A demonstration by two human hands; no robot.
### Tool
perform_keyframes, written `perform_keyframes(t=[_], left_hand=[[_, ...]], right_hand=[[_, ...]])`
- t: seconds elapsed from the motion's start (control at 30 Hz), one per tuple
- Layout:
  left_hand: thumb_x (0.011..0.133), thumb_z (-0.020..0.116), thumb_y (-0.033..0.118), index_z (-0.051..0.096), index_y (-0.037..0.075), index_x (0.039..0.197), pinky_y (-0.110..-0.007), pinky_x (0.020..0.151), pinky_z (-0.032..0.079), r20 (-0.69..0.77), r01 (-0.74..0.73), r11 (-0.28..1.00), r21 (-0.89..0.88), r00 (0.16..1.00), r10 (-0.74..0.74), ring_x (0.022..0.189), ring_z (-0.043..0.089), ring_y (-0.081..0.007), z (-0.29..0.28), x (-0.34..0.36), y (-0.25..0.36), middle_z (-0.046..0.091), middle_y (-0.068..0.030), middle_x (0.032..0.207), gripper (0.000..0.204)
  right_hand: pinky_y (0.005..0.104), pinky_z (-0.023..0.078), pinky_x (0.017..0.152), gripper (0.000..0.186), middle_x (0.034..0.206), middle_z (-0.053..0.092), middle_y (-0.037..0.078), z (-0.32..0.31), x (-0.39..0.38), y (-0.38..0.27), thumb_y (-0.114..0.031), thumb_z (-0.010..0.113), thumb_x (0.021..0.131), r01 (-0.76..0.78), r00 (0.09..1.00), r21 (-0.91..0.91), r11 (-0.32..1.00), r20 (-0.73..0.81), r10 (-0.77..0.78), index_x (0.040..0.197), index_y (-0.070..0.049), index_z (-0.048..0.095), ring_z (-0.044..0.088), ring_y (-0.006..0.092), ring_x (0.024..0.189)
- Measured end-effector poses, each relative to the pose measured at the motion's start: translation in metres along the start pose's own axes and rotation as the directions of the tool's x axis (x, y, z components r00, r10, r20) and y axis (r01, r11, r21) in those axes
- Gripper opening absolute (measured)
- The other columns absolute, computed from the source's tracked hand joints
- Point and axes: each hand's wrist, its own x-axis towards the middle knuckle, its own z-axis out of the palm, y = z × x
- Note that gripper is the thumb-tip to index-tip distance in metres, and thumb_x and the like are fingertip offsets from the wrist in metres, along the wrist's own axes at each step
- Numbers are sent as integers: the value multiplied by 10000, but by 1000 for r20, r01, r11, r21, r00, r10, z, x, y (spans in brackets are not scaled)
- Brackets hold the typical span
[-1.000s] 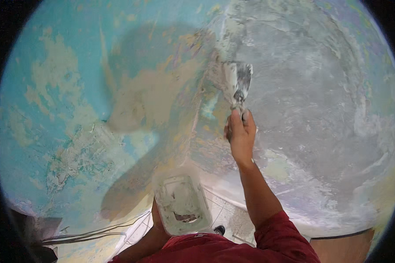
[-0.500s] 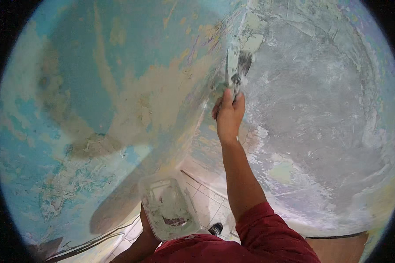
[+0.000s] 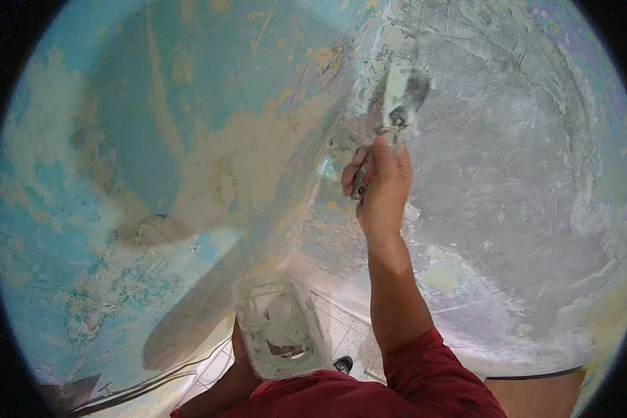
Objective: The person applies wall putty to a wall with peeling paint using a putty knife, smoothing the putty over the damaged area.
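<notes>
My right hand (image 3: 384, 177) grips a putty knife (image 3: 397, 87) by its handle, with the fingers wrapped round it. Pale filler smears the blade, which is blurred and lies over the grey plastered wall (image 3: 501, 160), just right of the corner where two walls meet. Whether the blade touches the wall I cannot tell. Low in front of my body, my left hand (image 3: 240, 352) holds a clear plastic tub (image 3: 319, 334) from its left side. Pale filler coats the inside of the tub. The tub hides most of my left fingers.
To the left stands a wall (image 3: 125, 132) with patchy blue and beige paint. Below are floor tiles (image 3: 352, 341) and a dark shoe (image 3: 343, 364). Dark cables or strips (image 3: 132, 398) run along the lower left. A brown panel (image 3: 543, 393) sits at the lower right.
My right hand and the putty knife have moved right, away from the corner and onto the grey area, and the blade has turned. The tub has shifted slightly right.
</notes>
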Motion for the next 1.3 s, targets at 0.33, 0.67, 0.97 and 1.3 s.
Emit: perform_keyframes(t=[0.33,0.67,0.97,1.3], left_hand=[[829,557,748,348,115,1536,-672,1043,426,-81,-17,999,37,997,20,1302,488,-496,-4,0,4,474,-258,1443,972],[823,580,734,355,117,1534,-672,1035,434,-5,14,999,-29,1000,-14,1300,492,-490,0,-1,7,462,-260,1453,968],[826,579,730,363,117,1527,-674,1031,435,-77,7,999,-39,997,-10,1283,506,-490,-11,3,5,475,-261,1440,956],[844,520,752,379,136,1526,-665,1036,435,-24,42,998,-42,999,-43,1286,506,-490,1,1,3,477,-264,1441,929]], right_hand=[[286,366,366,133,723,537,30,-2,-16,22,-210,493,1057,-92,996,-138,986,-16,91,992,-93,495,495,139,441],[276,380,393,124,747,532,21,-7,-13,39,-218,493,1063,-35,999,-150,988,16,37,1050,-95,496,501,128,480],[277,383,403,140,736,506,19,-3,7,63,-225,485,1071,-6,1000,-190,982,-30,0,1070,-87,462,485,115,478],[270,383,416,124,710,483,9,18,14,23,-175,471,1062,93,996,-197,976,34,-88,1122,-68,463,467,99,488]])
